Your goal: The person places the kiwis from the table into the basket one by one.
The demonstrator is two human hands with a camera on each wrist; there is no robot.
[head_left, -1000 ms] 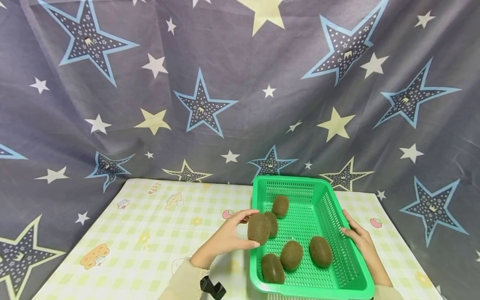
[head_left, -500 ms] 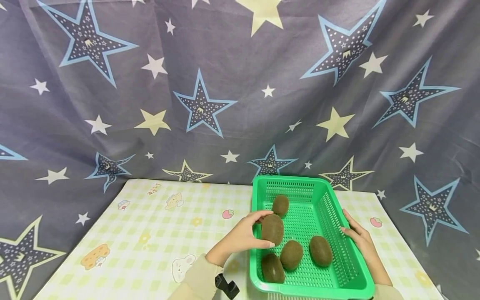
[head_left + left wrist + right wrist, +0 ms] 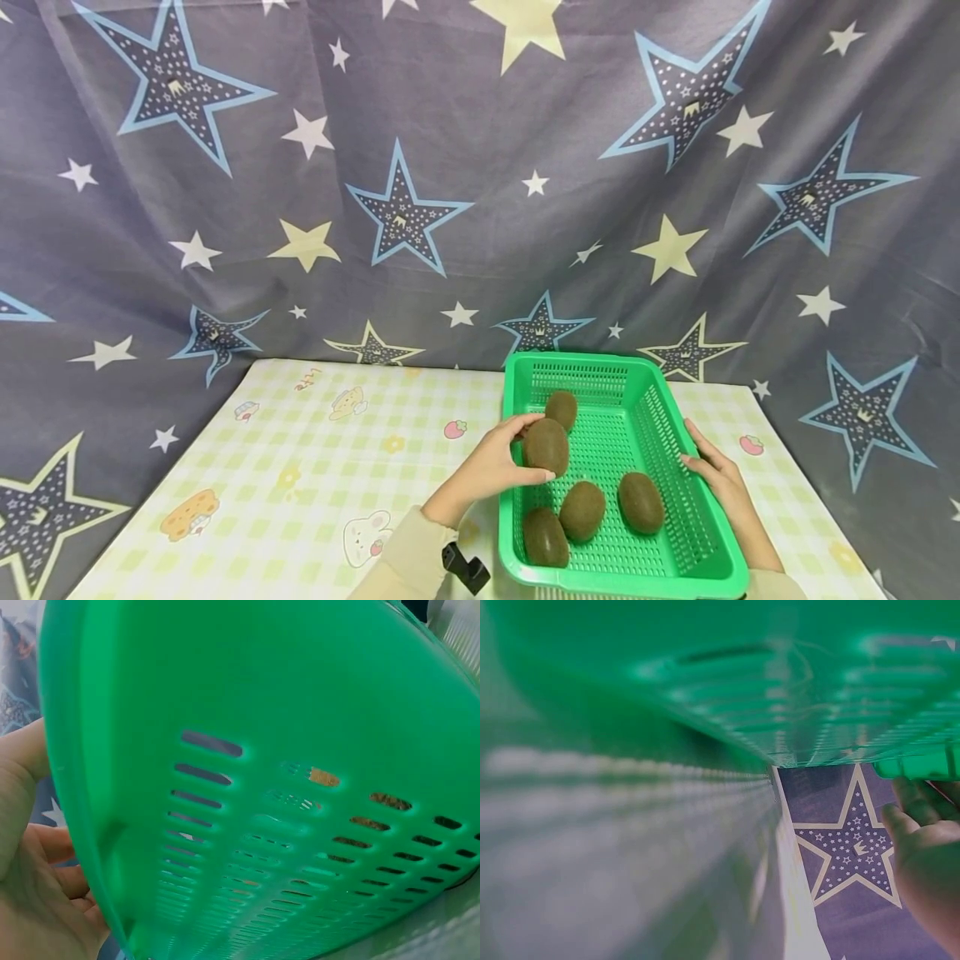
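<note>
My left hand (image 3: 498, 462) grips a brown, fuzzy kiwi (image 3: 546, 447) over the left side of a green plastic basket (image 3: 622, 579), thumb on the near side and fingers on the far side. Past the basket wall, the left wrist view shows part of this hand (image 3: 41, 900), its kiwi hidden. Other kiwis lie in the basket: one at the back (image 3: 562, 410), one near the front left corner (image 3: 545, 537), one beside it (image 3: 582, 510) and one farther right (image 3: 641, 502). My right hand (image 3: 727, 487) holds the basket's right rim, its thumb over the edge.
A table with a checked, cartoon-printed cloth (image 3: 300, 467) bears the basket at its right part. A dark star-patterned curtain (image 3: 480, 250) hangs behind the table. A black strap device (image 3: 465, 568) sits on the left wrist.
The left hand has carried its kiwi rightward over the rim into the basket, then slightly toward the back. The kiwi behind it is now hidden. Right hand and basket have stayed put.
</note>
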